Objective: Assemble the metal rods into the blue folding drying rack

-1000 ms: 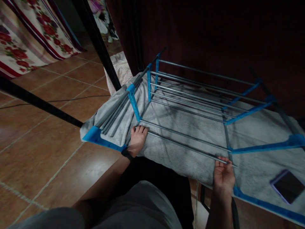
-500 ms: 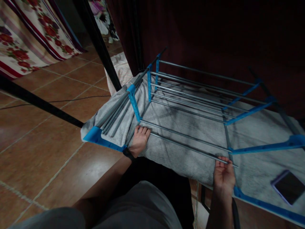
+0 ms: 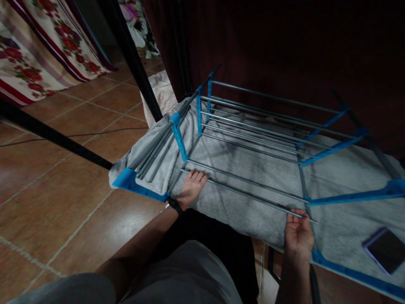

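As left hand point(image 3: 194, 185) and right hand point(image 3: 299, 234) curl closed around the metal rod point(image 3: 247, 194) near its ends | rod spans grey blanket point(image 3: 232, 217) before the blue-bracketed rack point(image 3: 179, 139) | uneven lifting could swing one end into the rack

Smooth metal rod point(image 3: 247, 194), fuzzy cloth point(image 3: 234, 215).

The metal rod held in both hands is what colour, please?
The metal rod is silvery grey, showing best in the head view.
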A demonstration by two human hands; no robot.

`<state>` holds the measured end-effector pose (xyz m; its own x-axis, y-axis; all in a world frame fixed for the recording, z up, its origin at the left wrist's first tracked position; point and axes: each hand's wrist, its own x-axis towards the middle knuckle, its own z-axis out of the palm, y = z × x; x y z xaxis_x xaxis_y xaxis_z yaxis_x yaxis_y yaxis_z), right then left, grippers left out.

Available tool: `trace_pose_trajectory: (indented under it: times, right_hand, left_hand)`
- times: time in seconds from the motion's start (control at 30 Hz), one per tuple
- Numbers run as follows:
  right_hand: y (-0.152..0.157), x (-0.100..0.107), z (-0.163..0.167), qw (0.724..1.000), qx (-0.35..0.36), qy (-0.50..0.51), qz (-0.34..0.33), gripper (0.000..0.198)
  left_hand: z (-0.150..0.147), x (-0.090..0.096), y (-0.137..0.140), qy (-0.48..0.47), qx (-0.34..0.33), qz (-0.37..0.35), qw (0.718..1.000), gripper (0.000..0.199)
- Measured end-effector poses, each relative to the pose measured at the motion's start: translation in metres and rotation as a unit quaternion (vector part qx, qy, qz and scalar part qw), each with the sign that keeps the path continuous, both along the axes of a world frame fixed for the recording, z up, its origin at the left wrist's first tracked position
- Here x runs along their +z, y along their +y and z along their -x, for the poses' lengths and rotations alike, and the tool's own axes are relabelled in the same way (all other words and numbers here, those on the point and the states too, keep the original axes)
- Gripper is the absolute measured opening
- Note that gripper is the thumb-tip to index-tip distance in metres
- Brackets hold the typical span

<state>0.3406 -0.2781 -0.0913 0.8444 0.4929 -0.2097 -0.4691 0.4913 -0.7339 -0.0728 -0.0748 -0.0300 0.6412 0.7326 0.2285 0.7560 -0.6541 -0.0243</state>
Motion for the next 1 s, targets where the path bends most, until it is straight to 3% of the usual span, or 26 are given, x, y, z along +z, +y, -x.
trace_pose_trajectory:
  times: [0.43, 0.73, 1.0]
  right_hand:
    - [0.0, 0.003, 0.002, 0.998, 0.015, -0.029, 0.049, 0.021]
    - [0.003, 0.012, 0.011, 1.0, 0.005, -0.025, 0.017, 0.019]
    - [0.003, 0.003, 0.004, 0.999, -0.003, -0.024, 0.024, 0.017]
  left_hand:
    - [-0.003, 0.007, -0.002, 0.019, -0.025, 0.031, 0.999, 0.045]
    - [-0.004, 0.009, -0.002, 0.041, -0.048, 0.037, 0.997, 0.048]
    - [-0.004, 0.006, 0.0, 0.018, -0.063, 0.064, 0.996, 0.054]
